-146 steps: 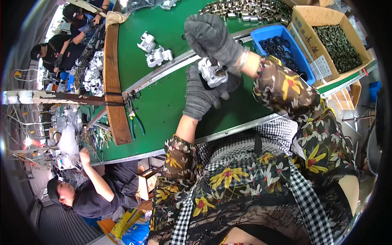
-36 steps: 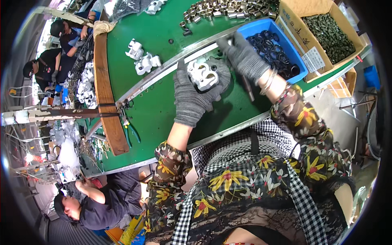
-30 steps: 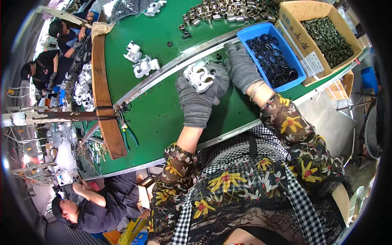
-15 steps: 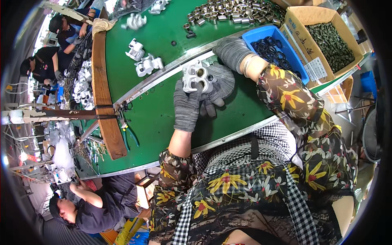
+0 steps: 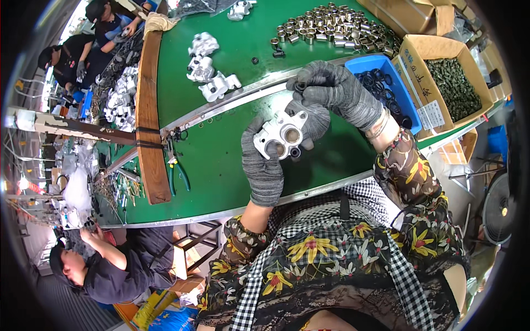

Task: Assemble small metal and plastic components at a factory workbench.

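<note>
Both my hands wear grey knit gloves. My left hand [image 5: 264, 168] is closed around a silver brake caliper casting [image 5: 280, 132], tilted, with two round bores facing up. A small black rubber sleeve [image 5: 295, 153] sits at the casting's lower right edge. My right hand [image 5: 342, 91], raised just above and right of the casting, pinches a small dark rubber sleeve [image 5: 300, 86] between thumb and fingers. More grey glove fabric shows behind the casting; I cannot tell which part of a hand it is. Beyond a metal rail lie several similar castings [image 5: 219, 86].
Right of my hands stand a blue bin [image 5: 409, 91] of black rubber rings and a cardboard box [image 5: 417, 47] of small dark parts. Metal bushings [image 5: 331, 27] are heaped at the back. Green-handled pliers [image 5: 178, 175] lie beside a wooden beam [image 5: 148, 110]. Co-workers are at the left.
The casting has turned and tilted in my left hand. My right hand's fingers, bent and partly hidden before, now show above the casting, pinching the small rubber sleeve. The whole view has shifted slightly.
</note>
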Available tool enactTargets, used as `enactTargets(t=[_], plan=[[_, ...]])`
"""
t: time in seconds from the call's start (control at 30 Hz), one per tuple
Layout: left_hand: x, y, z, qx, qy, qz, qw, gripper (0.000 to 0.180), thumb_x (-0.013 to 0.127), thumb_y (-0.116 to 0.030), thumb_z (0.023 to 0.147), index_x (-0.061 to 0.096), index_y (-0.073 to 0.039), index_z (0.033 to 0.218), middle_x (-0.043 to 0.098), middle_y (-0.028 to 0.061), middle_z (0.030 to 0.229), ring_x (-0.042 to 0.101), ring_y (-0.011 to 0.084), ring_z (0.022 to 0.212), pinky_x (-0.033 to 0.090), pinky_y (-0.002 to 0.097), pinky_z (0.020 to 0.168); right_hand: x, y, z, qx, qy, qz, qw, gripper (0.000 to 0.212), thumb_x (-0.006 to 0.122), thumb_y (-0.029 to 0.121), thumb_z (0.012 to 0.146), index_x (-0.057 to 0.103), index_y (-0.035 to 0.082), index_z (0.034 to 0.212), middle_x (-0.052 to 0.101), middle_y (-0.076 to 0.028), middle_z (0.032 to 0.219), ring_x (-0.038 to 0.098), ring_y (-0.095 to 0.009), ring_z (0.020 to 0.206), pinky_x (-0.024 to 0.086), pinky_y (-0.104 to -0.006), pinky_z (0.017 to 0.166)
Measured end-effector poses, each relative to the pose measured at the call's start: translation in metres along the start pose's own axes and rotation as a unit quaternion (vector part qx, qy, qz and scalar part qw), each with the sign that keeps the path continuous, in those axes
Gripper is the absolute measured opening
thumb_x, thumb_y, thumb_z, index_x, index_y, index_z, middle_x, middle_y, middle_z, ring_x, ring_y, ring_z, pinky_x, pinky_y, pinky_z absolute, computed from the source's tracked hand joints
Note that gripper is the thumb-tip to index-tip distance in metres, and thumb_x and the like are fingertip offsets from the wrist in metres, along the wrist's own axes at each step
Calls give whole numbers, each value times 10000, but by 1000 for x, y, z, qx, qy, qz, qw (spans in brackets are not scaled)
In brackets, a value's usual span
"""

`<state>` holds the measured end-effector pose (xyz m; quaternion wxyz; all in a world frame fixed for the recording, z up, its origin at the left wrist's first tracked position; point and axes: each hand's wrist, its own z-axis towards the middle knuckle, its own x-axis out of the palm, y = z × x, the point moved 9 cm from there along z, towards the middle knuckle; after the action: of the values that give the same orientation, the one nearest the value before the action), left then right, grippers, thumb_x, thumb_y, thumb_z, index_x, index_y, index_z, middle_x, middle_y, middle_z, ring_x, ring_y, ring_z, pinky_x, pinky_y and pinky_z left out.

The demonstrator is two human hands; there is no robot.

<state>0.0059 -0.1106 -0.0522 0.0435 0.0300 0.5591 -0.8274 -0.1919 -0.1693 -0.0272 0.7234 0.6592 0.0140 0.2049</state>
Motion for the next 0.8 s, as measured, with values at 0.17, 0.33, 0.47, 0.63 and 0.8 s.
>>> enactTargets(t=[0.17,0.33,0.47,0.63,0.8], plan=[[-15,-16,4,39,-54,52,996,649,568,-493,927,464,49,1268,537,157,1206,537,244,1096,426,366,963,16,3,-3,7,0,-61,998,271,722,86,836,640,41,1090,671,-26,1027,618,-116,985,493,-272,914],[-26,-15,7,30,-76,65,994,625,571,-475,933,467,47,1259,539,156,1197,540,232,1094,433,355,954,27,3,-6,15,-21,-70,997,289,713,97,850,656,64,1132,688,-33,992,632,-116,932,505,-273,873],[-34,-12,7,36,-88,72,993,636,574,-488,928,468,46,1256,544,146,1176,552,222,1072,450,341,931,33,11,-8,-25,-27,-230,973,225,669,88,884,663,50,1106,677,-42,937,632,-118,898,514,-260,825],[-40,-12,6,33,-104,79,991,661,580,-513,916,469,48,1248,552,139,1160,560,216,1052,461,334,917,55,6,-7,-29,30,-216,975,194,572,-3,917,632,-33,1099,598,-73,917,632,-96,620,550,-247,642],[-43,-12,7,20,-108,62,992,695,591,-543,896,470,46,1244,555,137,1150,562,212,1049,467,333,910,78,3,-2,-2,41,-232,972,199,577,-10,909,597,-42,1105,618,-114,981,588,-121,448,514,-252,421]])
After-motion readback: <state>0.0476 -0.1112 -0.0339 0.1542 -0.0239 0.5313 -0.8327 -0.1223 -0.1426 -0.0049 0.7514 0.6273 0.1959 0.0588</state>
